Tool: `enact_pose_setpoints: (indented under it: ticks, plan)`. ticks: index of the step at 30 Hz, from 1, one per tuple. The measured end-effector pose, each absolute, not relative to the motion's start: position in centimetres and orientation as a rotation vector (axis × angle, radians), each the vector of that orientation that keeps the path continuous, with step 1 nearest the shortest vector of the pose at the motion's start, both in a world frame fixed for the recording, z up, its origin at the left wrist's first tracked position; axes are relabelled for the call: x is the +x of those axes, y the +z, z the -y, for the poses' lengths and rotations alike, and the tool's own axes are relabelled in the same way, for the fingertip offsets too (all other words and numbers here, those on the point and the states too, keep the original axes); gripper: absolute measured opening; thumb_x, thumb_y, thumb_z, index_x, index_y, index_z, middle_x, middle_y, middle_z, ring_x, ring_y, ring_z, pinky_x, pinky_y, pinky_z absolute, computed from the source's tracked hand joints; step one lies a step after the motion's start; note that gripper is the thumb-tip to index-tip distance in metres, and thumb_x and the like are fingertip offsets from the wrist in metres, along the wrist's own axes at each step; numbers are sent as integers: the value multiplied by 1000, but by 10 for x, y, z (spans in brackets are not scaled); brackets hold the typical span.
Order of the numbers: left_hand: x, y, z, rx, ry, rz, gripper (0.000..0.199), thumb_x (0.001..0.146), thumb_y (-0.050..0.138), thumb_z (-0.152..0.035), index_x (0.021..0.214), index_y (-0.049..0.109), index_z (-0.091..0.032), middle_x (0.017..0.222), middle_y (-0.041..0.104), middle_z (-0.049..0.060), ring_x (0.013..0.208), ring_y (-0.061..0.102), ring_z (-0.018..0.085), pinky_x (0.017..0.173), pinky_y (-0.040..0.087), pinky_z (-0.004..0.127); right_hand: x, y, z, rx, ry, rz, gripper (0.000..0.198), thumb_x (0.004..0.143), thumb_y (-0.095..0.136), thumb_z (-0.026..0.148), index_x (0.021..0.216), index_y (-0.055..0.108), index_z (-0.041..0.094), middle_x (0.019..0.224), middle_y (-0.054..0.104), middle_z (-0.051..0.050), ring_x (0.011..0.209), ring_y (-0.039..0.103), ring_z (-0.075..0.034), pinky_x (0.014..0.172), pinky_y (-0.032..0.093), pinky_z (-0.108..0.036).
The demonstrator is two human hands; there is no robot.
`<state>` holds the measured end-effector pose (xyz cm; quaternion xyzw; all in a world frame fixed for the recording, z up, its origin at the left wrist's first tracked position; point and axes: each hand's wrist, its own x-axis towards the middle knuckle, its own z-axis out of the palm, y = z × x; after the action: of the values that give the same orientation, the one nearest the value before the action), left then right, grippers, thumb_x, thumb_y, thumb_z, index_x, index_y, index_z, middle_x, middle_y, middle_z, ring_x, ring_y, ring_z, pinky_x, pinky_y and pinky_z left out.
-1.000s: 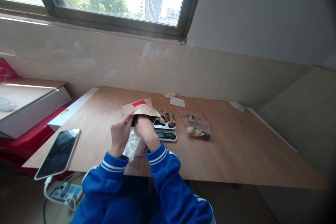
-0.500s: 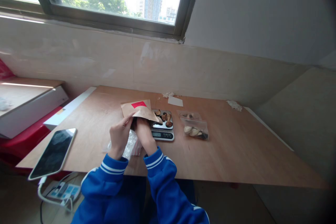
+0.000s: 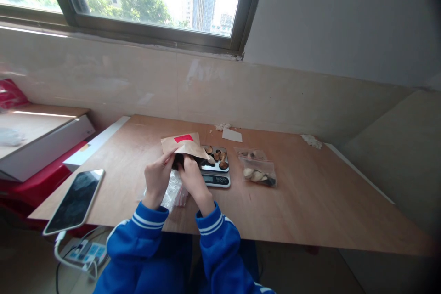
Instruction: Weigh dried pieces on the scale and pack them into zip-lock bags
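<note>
A brown paper bag with a red label is tilted with its dark mouth toward me. My left hand pinches the left edge of that mouth. At the opening is my right hand, its fingers curled and their tips hidden in the bag's dark mouth; what they hold, if anything, I cannot make out. Just right of and partly under the bag stands a digital kitchen scale. Several dried mushrooms lie on its plate. Beneath my hands is a heap of clear plastic zip bags.
Right of the scale lie two zip bags of dried pieces, overlapping. A white card and crumpled tissue are at the table's back. The phone at the front left corner is plugged into a cable that hangs over the edge.
My right hand has drawn partway back out of the paper bag, so more of its fingers show. My left hand keeps its pinch on the bag. The view has shifted slightly.
</note>
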<state>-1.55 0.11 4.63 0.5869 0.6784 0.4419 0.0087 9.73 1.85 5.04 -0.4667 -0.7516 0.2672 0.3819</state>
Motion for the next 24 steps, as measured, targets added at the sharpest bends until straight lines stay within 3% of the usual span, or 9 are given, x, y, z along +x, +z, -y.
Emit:
enact_pose_setpoints:
  ticks: [4, 7, 15, 24]
  plan:
    - [-18, 53, -4, 1838, 1338, -2127, 30, 92, 52, -34, 114, 71, -29, 71, 73, 2, 56, 60, 13, 54, 33, 21, 126, 63, 12, -938, 695, 1867, 36, 90, 49, 15, 125, 54, 22, 125, 61, -8, 119, 56, -21, 104, 44, -37]
    - [-18, 61, -9, 1799, 1327, -2217, 29, 91, 52, -39, 111, 71, -31, 74, 74, 3, 61, 63, 16, 54, 32, 23, 158, 57, 25, -963, 720, 1704, 37, 89, 56, 24, 125, 53, 26, 117, 64, -5, 106, 62, -19, 95, 50, -34]
    - [-14, 90, -25, 1758, 1488, -2250, 23, 88, 57, -41, 102, 73, -34, 87, 75, 1, 78, 67, 19, 60, 36, 25, 225, 5, -9, -1232, 662, 1431, 28, 80, 66, 33, 103, 58, 18, 100, 67, -8, 88, 63, -20, 78, 51, -34]
    - [-13, 86, -15, 1722, 1427, -2264, 23, 88, 58, -42, 104, 72, -34, 79, 74, -1, 69, 65, 17, 56, 33, 24, 203, 13, -29, -1100, 673, 1652, 17, 80, 64, 28, 94, 66, 20, 96, 68, -6, 88, 64, -21, 78, 52, -34]
